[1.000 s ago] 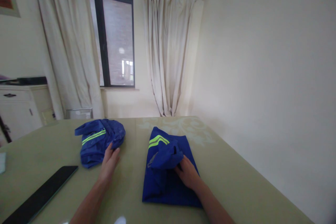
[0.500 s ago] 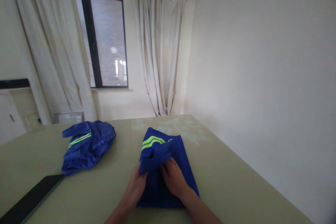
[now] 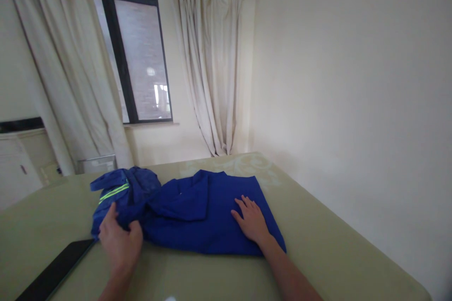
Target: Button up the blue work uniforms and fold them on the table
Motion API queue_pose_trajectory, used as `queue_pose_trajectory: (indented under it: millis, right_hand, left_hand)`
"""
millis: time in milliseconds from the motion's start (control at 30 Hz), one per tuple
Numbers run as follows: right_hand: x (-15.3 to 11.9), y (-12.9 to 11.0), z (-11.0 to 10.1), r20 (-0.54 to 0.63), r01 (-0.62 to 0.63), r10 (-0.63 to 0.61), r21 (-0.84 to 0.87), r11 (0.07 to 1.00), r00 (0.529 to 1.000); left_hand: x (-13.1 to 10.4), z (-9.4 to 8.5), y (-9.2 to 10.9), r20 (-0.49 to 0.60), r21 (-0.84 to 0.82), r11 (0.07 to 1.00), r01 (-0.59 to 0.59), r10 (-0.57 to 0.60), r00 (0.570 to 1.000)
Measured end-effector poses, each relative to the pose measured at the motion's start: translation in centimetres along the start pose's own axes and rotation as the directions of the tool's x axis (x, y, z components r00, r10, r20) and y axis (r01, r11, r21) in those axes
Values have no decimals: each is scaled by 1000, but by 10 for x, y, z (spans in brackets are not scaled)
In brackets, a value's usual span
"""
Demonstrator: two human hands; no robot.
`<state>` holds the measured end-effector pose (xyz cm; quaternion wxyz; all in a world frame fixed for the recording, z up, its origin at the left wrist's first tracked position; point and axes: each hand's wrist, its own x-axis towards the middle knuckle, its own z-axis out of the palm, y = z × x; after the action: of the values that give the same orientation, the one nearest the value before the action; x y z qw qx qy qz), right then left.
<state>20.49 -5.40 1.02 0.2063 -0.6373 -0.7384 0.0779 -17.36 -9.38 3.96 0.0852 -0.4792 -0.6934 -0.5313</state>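
Note:
A dark blue work garment [image 3: 219, 225] lies spread across the table, with a folded-over flap on its upper middle. At its left end my left hand [image 3: 120, 240] has the cloth between the thumb and fingers. My right hand [image 3: 250, 221] rests palm down on the garment's right part, fingers spread. Behind the left hand is a crumpled blue garment [image 3: 130, 188] with yellow-green reflective stripes. The spread garment's left end meets this bundle, and the line between the two is hard to make out.
A long black flat object [image 3: 56, 268] lies on the green-covered table [image 3: 183, 277] at the left. The white wall [image 3: 353, 103] runs along the right side. Beyond the table's far edge hang pale curtains [image 3: 215, 56] beside a dark-framed window [image 3: 141, 56].
The folded garment has been opened out toward the left, and its reflective stripe is out of sight. My left hand moved left with the cloth; my right hand now lies flat.

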Motion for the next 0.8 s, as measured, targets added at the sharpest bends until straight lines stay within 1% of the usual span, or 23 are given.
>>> queue_pose_trajectory:
  millis: [33,67,100,133,167,200,233,267,333,367,400,433,467,500,533,567,600,633,667,700,733,800]
  right_hand:
    - [0,6,-3,4,7,-7,-7,1000,1000]
    - [0,11,-6,13,20,-20,-15,1000,1000]
    - [0,17,-9,28,40,-39,-20,999,999]
    - [-1,23,-13,49,65,-63,-24,998,997]
    - [-1,29,-17,72,93,-91,-25,995,993]
    - [-2,35,-21,91,122,-120,-23,992,989]
    - [-2,40,-25,103,149,-146,-20,989,984]
    - [-1,45,-30,107,173,-170,-18,985,980]
    - [1,53,-37,95,214,-211,-22,977,973]
    - [4,56,-39,77,216,-212,-39,976,974]
    - [7,59,-41,48,189,-186,-70,979,981]
    - [10,62,-41,5,130,-130,-113,985,992]
    - [12,64,-40,-54,38,-47,-161,986,997]
    - [15,67,-39,-118,-71,48,-203,977,992]
    - [17,69,-36,-176,-174,134,-232,957,975]
    - [18,72,-34,-219,-248,195,-247,937,956]
    - [19,74,-33,-242,-288,228,-254,923,943]
    - [20,75,-31,-254,-304,240,-256,918,937]
    - [20,76,-31,-258,-305,239,-253,918,936]
    - [19,76,-32,-259,-297,233,-246,923,937]
    - [19,75,-33,-258,-289,227,-236,928,939]
    - [17,71,-37,-257,-269,212,-215,939,943]
  left_hand:
    - [-6,4,3,16,75,994,-86,85,996]
    - [-13,9,5,73,133,972,-196,188,980]
    - [-20,15,6,167,159,935,-318,292,942]
    - [-26,21,7,273,145,893,-426,377,885]
    - [-32,27,8,363,111,862,-495,429,827]
    - [-37,32,8,435,74,849,-523,445,783]
    - [-41,37,8,496,45,855,-517,431,754]
    - [-44,42,8,543,28,871,-490,399,739]
    - [-45,47,10,598,10,908,-420,331,730]
    - [-44,49,11,609,-11,922,-387,313,729]
    - [-42,49,12,607,-50,935,-351,307,733]
    - [-38,50,12,589,-107,948,-300,304,749]
    - [-34,50,12,556,-181,956,-229,292,778]
    - [-30,49,11,514,-265,955,-136,259,818]
    - [-26,48,9,471,-354,935,-26,202,859]
    - [-22,47,7,431,-439,894,92,120,894]
    - [-20,46,4,405,-511,833,211,17,914]
    - [-18,44,2,398,-569,758,319,-85,913]
    - [-17,42,0,410,-612,680,403,-163,897]
    - [-18,40,0,436,-639,613,464,-209,875]
    - [-19,38,1,474,-650,567,506,-218,853]
    - [-23,35,9,552,-640,538,548,-173,815]
